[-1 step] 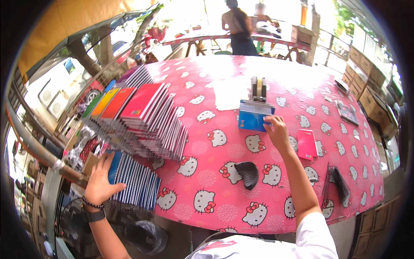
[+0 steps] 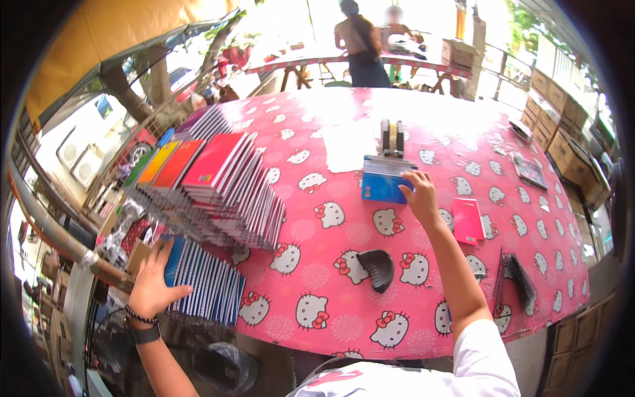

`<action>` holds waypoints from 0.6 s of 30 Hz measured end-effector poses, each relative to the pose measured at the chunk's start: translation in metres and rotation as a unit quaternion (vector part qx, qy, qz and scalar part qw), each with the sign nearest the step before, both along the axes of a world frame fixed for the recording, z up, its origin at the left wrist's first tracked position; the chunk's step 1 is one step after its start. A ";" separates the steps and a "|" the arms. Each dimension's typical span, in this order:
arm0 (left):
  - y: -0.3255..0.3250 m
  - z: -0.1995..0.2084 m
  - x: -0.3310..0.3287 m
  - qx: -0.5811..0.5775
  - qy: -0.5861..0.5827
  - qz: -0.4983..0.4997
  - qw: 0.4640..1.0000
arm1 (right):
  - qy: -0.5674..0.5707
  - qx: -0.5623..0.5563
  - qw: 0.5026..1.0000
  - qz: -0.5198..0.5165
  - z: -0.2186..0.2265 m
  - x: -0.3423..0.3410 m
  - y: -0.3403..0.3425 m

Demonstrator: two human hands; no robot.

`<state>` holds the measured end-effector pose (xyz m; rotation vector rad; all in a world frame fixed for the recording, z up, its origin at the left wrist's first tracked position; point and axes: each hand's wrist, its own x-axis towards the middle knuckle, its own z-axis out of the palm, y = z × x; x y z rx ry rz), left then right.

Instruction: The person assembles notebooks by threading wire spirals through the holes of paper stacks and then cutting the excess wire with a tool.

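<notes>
My left hand [image 2: 153, 286], with a dark band and a beaded bracelet at the wrist, lies on a leaning row of blue notebooks [image 2: 207, 281] at the near left. Its fingers are stretched over the row's left end, the thumb out to the right. Further up the table my right hand [image 2: 423, 197] is closed at the right edge of a small, fanned stack of blue notebooks [image 2: 383, 188]. Its thumb and fingers pinch that edge; how many notebooks they hold is hidden. Just behind this stack stands a dark tape dispenser [image 2: 392, 137].
Tall stacks of red notebooks [image 2: 215, 162], orange notebooks [image 2: 177, 162] and others fill the left side. On the pink patterned tablecloth [image 2: 350, 291] lie a black curved object [image 2: 377, 270], red notebook covers [image 2: 468, 220] and black spiral coils [image 2: 519, 281]. Cardboard boxes [image 2: 572, 162] stand at right.
Both hands keep nearly the same places on the blue notebooks. The whole view has shifted slightly, and a person in the background has moved a little.
</notes>
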<state>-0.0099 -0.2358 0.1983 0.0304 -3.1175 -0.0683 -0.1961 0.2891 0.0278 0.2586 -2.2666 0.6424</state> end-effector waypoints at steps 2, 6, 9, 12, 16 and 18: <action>0.012 0.003 -0.002 0.033 0.025 -0.011 0.999 | -0.017 0.100 0.993 -0.064 -0.013 -0.029 0.007; 0.058 0.008 0.011 -0.018 0.278 -0.050 0.959 | -0.051 0.151 0.982 -0.102 -0.016 -0.054 0.012; 0.119 -0.016 0.016 0.157 0.374 -0.183 0.896 | -0.030 0.030 0.998 -0.045 0.000 -0.034 -0.006; 0.164 -0.076 0.003 0.379 0.370 -0.231 0.816 | -0.008 -0.043 0.989 0.144 0.041 0.039 -0.051; 0.226 -0.157 -0.004 0.558 0.116 -0.165 0.805 | -0.092 -0.016 0.948 0.306 0.041 0.154 -0.074; 0.229 -0.184 -0.001 0.618 0.055 -0.189 0.761 | -0.155 -0.061 0.940 0.296 0.025 0.185 -0.072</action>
